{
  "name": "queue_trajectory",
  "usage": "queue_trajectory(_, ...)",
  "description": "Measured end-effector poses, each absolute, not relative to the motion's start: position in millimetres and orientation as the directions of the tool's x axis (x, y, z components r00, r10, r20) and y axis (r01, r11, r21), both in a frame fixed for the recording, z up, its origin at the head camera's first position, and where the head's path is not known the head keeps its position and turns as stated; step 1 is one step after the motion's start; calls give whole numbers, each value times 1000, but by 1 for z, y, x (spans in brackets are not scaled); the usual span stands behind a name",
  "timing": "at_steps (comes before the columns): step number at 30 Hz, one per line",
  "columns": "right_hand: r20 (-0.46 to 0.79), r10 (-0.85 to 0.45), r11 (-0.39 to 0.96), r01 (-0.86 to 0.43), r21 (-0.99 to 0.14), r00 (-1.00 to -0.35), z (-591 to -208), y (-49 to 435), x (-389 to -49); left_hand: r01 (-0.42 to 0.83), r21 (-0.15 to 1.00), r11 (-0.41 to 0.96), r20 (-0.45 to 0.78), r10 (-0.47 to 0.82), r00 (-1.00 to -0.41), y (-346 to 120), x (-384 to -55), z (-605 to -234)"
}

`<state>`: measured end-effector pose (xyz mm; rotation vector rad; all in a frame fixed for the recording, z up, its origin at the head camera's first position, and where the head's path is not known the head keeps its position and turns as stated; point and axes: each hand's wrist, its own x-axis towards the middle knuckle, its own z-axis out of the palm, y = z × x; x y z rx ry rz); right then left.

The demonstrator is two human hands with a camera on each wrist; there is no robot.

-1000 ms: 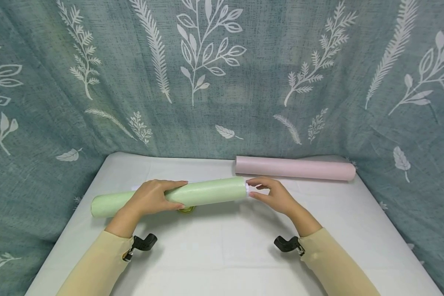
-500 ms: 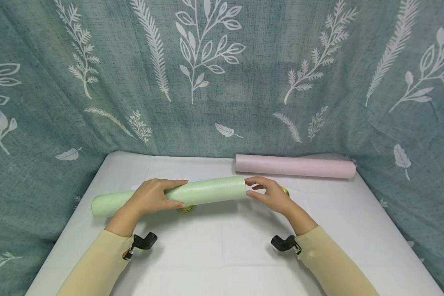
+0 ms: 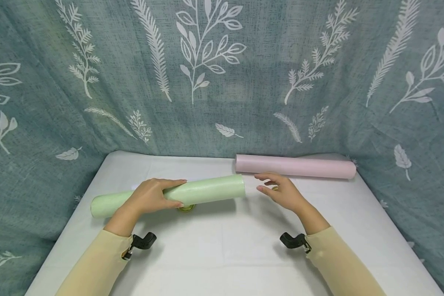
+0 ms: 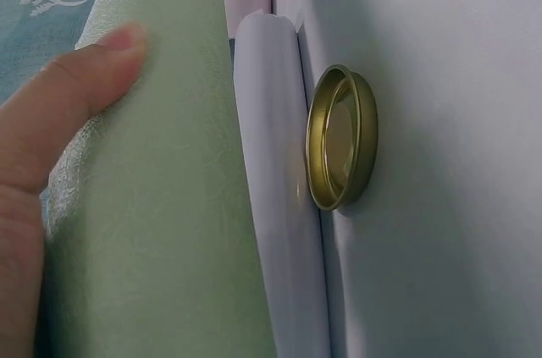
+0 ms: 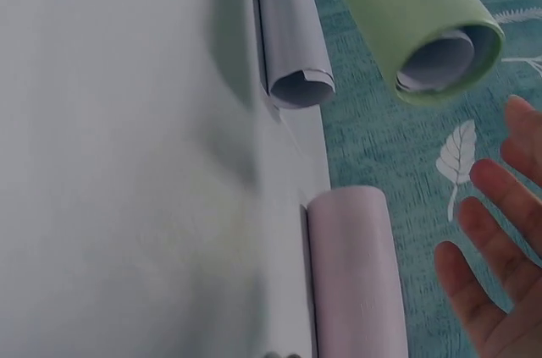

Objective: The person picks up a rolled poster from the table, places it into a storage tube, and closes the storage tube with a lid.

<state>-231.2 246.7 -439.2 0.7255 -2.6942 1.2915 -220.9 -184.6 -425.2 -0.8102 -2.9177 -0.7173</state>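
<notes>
My left hand [image 3: 153, 197] grips a long pale green tube [image 3: 207, 190] around its middle, thumb and fingers spread over it. The tube's right end is tilted up off the table. In the right wrist view, rolled white paper [image 5: 436, 60] sits inside the tube's open end. My right hand [image 3: 283, 193] is apart from that end, fingers loosely bent, holding nothing visible. A gold round lid [image 4: 343, 138] lies under the tube, beside a separate white paper roll [image 4: 275, 163]. Something gold [image 3: 275, 188] shows past my right thumb, mostly hidden by the hand.
A pink tube [image 3: 296, 166] lies along the back right edge of the white-covered table [image 3: 222, 255]. A blue-green leaf-patterned curtain [image 3: 222, 115] hangs behind and along both sides.
My right hand has drawn back to the right from the green tube's end. The white paper that stuck out there now sits inside the tube. The left hand has hardly moved.
</notes>
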Motion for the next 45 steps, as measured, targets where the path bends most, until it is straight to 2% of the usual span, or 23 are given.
queue_trajectory(8,272,-359,569,-440,-694,-893,-438,266,-231,482,433,762,129,477,-870,-188,-221,-427)
queue_trajectory(24,218,-291,668,-361,-650,-931,-457,300,-231,485,439,756,129,482,-867,-191,-221,-429)
queue_trajectory(35,132,-237,744,-267,-612,-963,-467,309,-233,483,430,763,133,475,-870,-192,-220,-430)
queue_trajectory(45,109,-228,756,-247,-607,-968,-477,314,-237,482,425,766,135,473,-870,-193,-220,-431)
